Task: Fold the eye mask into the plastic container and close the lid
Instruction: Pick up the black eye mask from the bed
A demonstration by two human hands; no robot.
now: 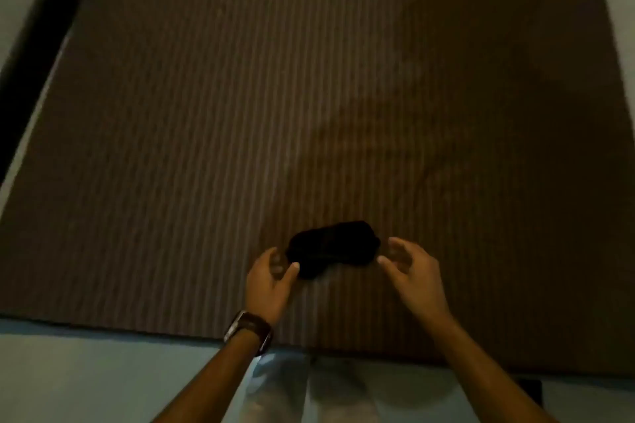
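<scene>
A brown striped surface (240, 113) fills most of the view, dimly lit. Near its front edge lies the black eye mask (331, 245), flat and spread lengthwise (its strap cannot be made out in the dark). The left hand (269, 280) has its grip spread, thumb tip touching the mask's left end. The right hand (414, 269) is just beside the right end, fingers spread, pinching nothing. A watch (248, 329) sits on the left wrist.
</scene>
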